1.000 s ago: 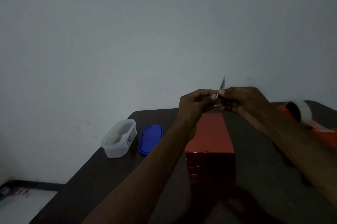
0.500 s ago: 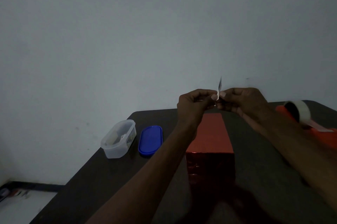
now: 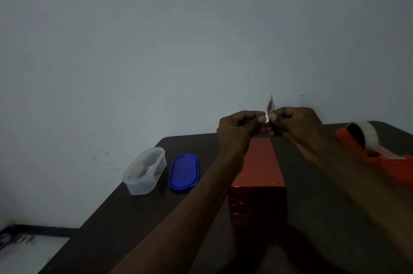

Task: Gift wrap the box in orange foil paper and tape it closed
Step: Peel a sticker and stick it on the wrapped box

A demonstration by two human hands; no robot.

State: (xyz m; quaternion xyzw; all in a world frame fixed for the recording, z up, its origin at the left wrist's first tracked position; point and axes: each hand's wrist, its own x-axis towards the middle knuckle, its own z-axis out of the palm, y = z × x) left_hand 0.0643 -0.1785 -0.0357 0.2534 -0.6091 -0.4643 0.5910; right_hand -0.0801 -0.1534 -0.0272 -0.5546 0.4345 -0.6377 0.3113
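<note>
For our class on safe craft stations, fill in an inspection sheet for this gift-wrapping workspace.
Surface: dark table.
Job's things: foil-wrapped box lying on the table; tape dispenser at right; small tape piece.
Clutter: open clear container; blue lid beside it.
Grippers: left hand and right hand pinch the tape piece above the box.
Cables: nothing seen.
Surroundings: plain wall; blurred items on the floor.

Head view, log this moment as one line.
both hands pinch small tape piece above wrapped box | left hand | right hand | tape dispenser right | tape not applied
</note>
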